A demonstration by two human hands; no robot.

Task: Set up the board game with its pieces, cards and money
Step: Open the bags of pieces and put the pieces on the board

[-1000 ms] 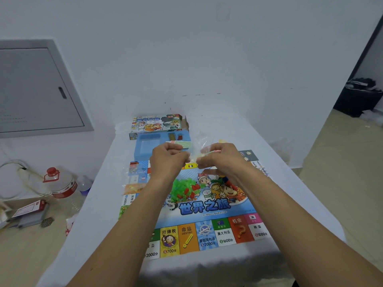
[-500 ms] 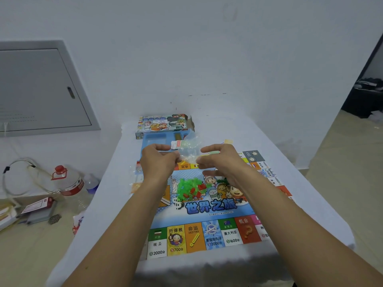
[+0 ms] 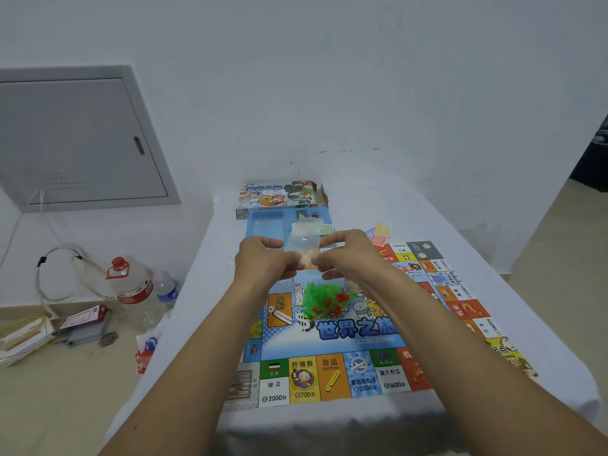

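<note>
Left hand: our left hand (image 3: pixel 263 261) pinches one side of a small clear plastic bag (image 3: pixel 304 240), fingers curled onto its lower edge.
Right hand: our right hand (image 3: pixel 348 255) pinches the other side, fingertips nearly meeting the left hand's, which we judge is a grip for pulling the bag open.
Bag: we hold it up above the far half of the game board (image 3: pixel 362 327), so whatever spills should land on the board; its contents are too blurred to name.
Board: it lies unfolded flat on the white-covered surface (image 3: pixel 493 284), printed side up, near edge toward us for easy reach.
Pieces: a heap of green and red plastic houses (image 3: pixel 320 299) sits on the board's middle, just below our hands, apparently already tipped out.
Cards: a few cards (image 3: pixel 378 232) lie on the surface just beyond the board's far corner, right of the tray.
Tray: the blue box insert (image 3: pixel 266 223) rests behind the board, touching the game box (image 3: pixel 279 195), kept back to leave working room.
Floor: bottles (image 3: pixel 135 287) stand beside the surface at left, apart from the game.
Progress: we judge the setup partly done; money is not yet seen laid out.
</note>
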